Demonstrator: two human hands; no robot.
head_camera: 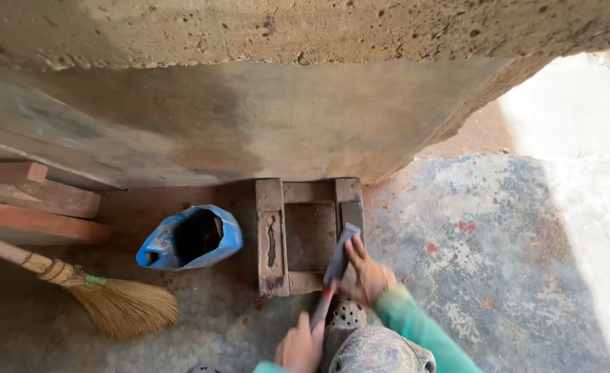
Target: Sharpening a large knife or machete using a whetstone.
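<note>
Two hands work my flat tool point(338, 259) on the wooden frame point(308, 235) lying on stained concrete floor point(484, 255) below a wall: right hand point(368, 276) clasps its blade, left hand point(301, 345) grips the half-hidden handle.

The left hand point(299, 349) runs off the bottom edge, wrist unseen. The grey tool point(337, 259) is blurred, its kind unclear, its lower end lost between the hands. The broom point(111, 300) handle exits left. The blue bag point(191, 238) holds only darkness inside.
</note>
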